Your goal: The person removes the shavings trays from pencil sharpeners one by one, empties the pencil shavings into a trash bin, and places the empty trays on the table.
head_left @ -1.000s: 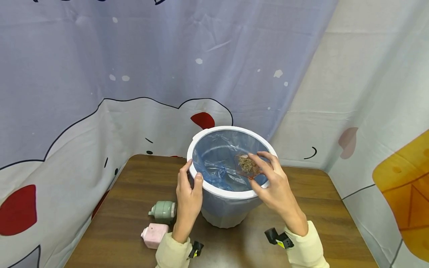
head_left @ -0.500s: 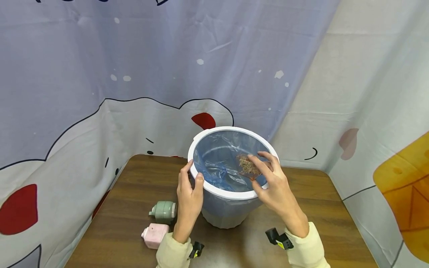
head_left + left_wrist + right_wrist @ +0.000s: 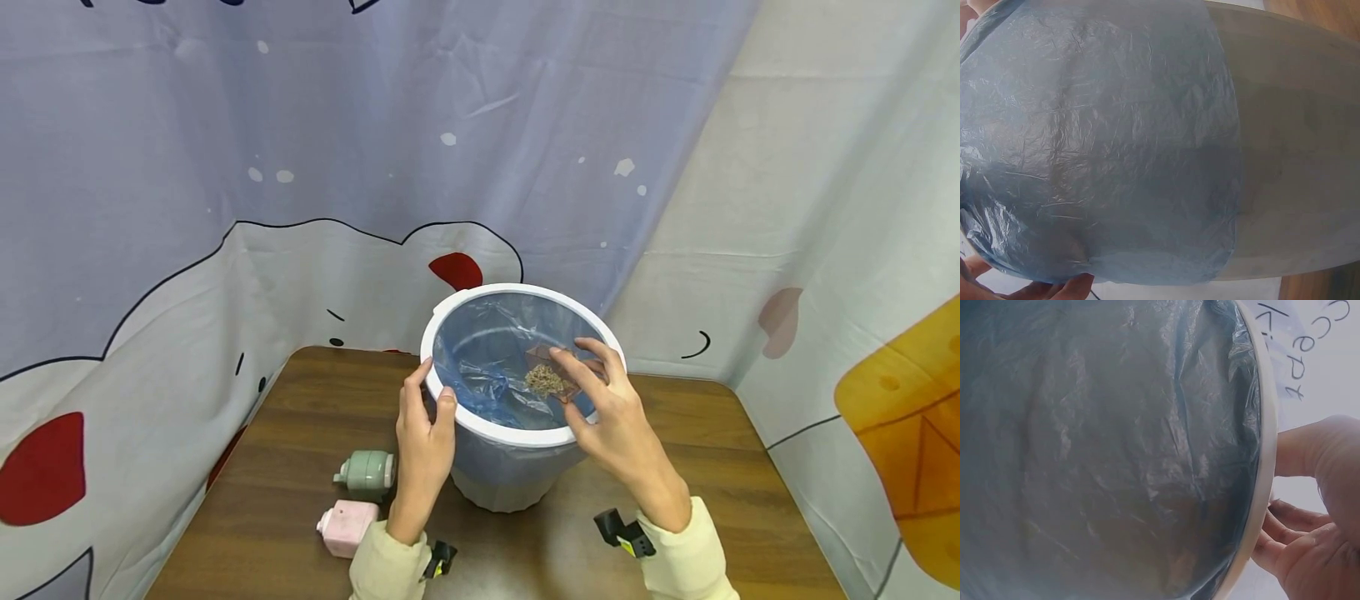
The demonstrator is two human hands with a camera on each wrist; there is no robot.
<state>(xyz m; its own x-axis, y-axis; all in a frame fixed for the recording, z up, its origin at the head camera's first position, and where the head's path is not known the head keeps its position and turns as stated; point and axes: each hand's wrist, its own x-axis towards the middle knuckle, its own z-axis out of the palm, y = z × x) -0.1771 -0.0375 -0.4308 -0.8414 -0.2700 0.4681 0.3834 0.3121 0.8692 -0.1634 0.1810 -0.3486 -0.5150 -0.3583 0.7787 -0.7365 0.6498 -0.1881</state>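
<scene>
A white trash bin (image 3: 517, 435) stands upright on the table, lined with a thin blue plastic bag (image 3: 1147, 125). On its left side my left hand (image 3: 424, 446) grips the rim, thumb near the top edge and fingers along the outside. My right hand (image 3: 618, 421) pinches a small clear pinkish dish (image 3: 540, 355) between thumb and fingers, tilted over the bin's mouth. A clump of brown dried bits (image 3: 546, 380) lies at the dish's lower left; whether it still touches the dish I cannot tell. In the right wrist view, the dish is hidden.
Left of the bin, a green bottle-like container (image 3: 366, 470) and a pink one (image 3: 348, 527) lie on the brown wooden table (image 3: 262, 508). A printed curtain (image 3: 345, 133) hangs behind the table and along both sides.
The dish has tipped further over the bin, and the brown clump has shifted down and left. My left hand keeps its hold on the rim.
</scene>
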